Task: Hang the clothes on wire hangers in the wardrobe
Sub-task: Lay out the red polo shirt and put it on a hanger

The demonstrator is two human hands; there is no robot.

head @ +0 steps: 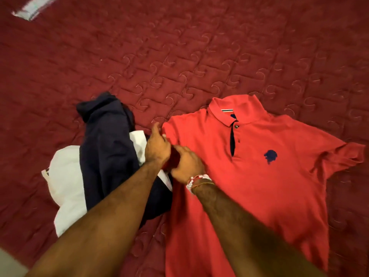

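We cannot see one sleeve of the red shirt [249, 176] well; the left hand [157, 146] and right hand [186, 162] cover it. Its bottom runs off the lower edge. The white thing [33, 8] up top is too blurry.

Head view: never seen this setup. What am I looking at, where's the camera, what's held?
No robot here: a person's two bare hands, filmed by one wide camera worn on the head, looking down. The surface is a dark red quilted bedspread. A red polo lies flat on it; beside it a navy garment is draped over a white garment. The right hand pinches the polo's bunched sleeve; the left hand is at the same sleeve, its grip hidden. No hanger or wardrobe shows.
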